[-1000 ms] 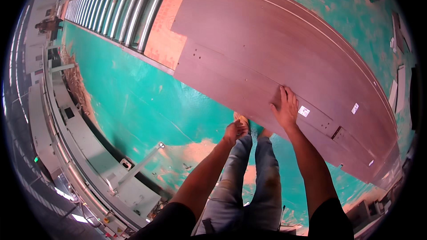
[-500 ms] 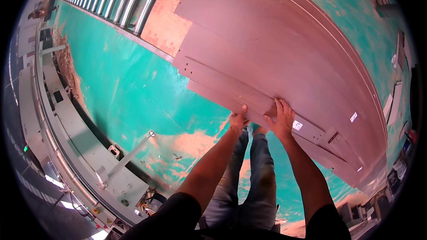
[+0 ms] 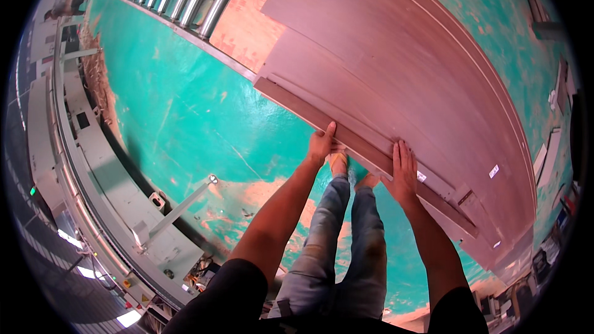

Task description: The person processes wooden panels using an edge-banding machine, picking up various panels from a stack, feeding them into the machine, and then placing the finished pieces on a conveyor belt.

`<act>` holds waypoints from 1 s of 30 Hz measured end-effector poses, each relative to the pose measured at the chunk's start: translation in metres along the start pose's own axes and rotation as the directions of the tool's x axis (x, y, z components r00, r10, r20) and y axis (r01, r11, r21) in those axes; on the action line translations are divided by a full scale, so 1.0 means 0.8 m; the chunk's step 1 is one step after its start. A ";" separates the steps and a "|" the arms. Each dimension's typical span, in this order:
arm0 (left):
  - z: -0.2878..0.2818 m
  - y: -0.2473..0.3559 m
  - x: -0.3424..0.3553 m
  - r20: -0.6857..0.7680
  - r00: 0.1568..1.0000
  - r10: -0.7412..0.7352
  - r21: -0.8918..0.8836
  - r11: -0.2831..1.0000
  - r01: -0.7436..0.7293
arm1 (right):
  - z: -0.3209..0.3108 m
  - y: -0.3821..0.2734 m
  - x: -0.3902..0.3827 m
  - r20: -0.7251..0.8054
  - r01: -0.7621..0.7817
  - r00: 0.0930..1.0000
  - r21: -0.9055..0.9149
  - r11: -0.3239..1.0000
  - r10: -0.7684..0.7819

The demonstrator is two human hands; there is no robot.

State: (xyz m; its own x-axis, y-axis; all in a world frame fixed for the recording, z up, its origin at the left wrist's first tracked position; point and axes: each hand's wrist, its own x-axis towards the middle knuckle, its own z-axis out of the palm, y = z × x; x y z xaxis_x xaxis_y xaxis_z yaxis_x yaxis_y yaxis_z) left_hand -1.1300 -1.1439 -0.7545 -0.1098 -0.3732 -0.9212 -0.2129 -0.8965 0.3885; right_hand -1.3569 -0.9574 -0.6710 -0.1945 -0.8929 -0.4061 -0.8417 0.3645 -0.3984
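"Brown board, that long narrow strip (image 3: pixel 289 101); where does it sit?"

"Along the near edge of the panel stack (image 3: pixel 402 68), on the person's side."

"And the grip?"

"Left grip (image 3: pixel 322 144) is closed around the strip's near edge, thumb on top. Right grip (image 3: pixel 404 176) lies across the strip, farther right along the stack; whether it squeezes, I can't tell."

"How will it handle?"

"Stiff, I'd guess, fairly heavy for its width, and smooth enough to skid on the stack. Its corners probably chip. Best held by both long edges, hands spread wide, so neither end scrapes the stack."
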 end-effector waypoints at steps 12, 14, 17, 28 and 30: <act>-0.016 -0.034 -0.039 0.113 0.986 -0.120 0.011 0.993 0.119 | 0.039 0.034 -0.003 0.050 0.008 0.999 -0.128 0.992 -0.002; 0.005 -0.046 -0.052 0.118 0.984 -0.136 -0.047 0.989 0.142 | 0.040 0.036 -0.016 0.077 0.018 0.997 -0.127 0.992 -0.008; 0.029 -0.063 -0.050 0.126 0.976 -0.176 -0.098 0.977 0.188 | 0.024 0.026 -0.026 0.092 0.033 0.995 -0.088 0.996 -0.025; 0.040 -0.105 -0.169 0.181 0.982 0.061 -0.565 0.823 0.054 | -0.072 -0.019 -0.115 0.070 0.273 0.959 0.022 0.962 -0.274; 0.039 -0.096 -0.251 0.068 0.998 0.009 -0.513 0.858 0.028 | -0.110 -0.047 -0.157 0.111 0.301 0.946 0.040 0.953 -0.304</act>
State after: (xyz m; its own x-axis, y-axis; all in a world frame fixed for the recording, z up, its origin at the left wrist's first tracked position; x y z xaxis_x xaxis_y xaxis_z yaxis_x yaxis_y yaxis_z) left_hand -1.1221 -0.9924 -0.5990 -0.1779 -0.3638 -0.9144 0.3119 -0.9021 0.2982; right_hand -1.3449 -0.8826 -0.5329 0.1278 -0.9263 -0.3546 -0.8402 0.0889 -0.5350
